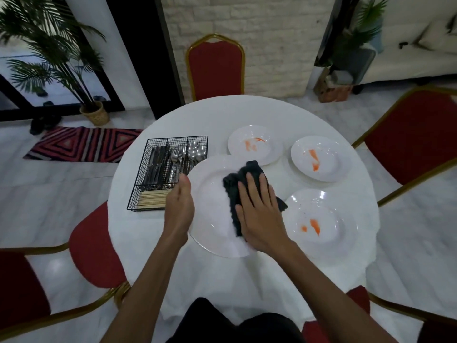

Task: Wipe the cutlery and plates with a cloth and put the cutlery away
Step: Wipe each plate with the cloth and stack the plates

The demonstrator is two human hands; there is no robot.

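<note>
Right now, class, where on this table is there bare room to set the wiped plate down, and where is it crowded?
Bare: the far strip of table behind the wire basket and far plate, and the near edge this side of the held plate. Crowded: the right side, where three stained plates sit close.

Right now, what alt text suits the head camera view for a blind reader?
A right hand presses a dark cloth on a white plate that the left hand grips by its rim. Three orange-stained plates and a cutlery basket sit nearby.
</note>
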